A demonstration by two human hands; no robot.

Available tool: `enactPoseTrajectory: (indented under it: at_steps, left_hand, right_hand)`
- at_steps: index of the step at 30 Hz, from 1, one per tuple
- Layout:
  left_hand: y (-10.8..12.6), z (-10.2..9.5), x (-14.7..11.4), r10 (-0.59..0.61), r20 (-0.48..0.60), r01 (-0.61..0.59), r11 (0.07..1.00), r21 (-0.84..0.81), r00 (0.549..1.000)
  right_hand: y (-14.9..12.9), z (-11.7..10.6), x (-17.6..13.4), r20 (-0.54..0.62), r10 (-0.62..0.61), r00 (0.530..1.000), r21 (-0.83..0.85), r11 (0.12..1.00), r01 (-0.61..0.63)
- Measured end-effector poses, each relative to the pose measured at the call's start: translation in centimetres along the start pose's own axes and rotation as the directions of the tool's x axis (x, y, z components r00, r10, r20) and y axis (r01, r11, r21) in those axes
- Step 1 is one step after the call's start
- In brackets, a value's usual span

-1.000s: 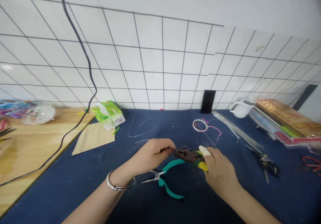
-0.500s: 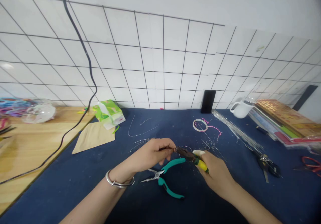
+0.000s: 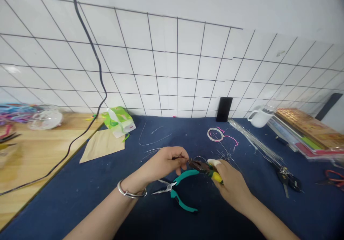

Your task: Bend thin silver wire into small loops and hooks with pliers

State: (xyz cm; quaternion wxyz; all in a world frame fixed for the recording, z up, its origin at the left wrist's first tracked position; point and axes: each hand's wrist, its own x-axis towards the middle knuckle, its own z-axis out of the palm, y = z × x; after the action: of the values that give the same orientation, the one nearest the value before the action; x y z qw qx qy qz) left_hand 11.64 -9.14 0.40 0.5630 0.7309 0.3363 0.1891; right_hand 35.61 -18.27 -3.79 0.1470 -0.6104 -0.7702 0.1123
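Note:
My right hand [image 3: 231,182] is wrapped round the yellow-and-green handles of a pair of dark-jawed pliers [image 3: 200,166], whose nose points left. Its thumb carries a white covering. Pinched together at the tip of those jaws, the fingers of my left hand [image 3: 172,163] hold a small, thin piece that is mostly hidden; it could be wire. A silver bangle [image 3: 131,194] circles my left wrist. Just below both hands, teal-handled needle-nose pliers [image 3: 170,187] lie spread on the dark blue cloth [image 3: 150,222].
Loose wire pieces [image 3: 156,141] lie behind my left hand. Farther right are a white ring with pink thread [image 3: 215,135], a wire bundle [image 3: 252,137], keys [image 3: 286,177], red scissors [image 3: 334,179], a white mug [image 3: 259,117] and stacked books [image 3: 309,128]. A black cable [image 3: 80,132] crosses the left side.
The jaws of the pliers in my right hand look slightly wider apart. Both hands stay almost in place, and the whole view has shifted a little.

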Motion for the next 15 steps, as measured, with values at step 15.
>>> enactPoseTrajectory:
  at_steps: [15]
  left_hand:
    - [-1.5,-1.9,0.7,0.009,-0.397,-0.140,0.943,-0.302,0.918]
  right_hand:
    - [-0.5,-0.5,0.6,0.229,0.045,0.972,0.136,0.988,-0.078]
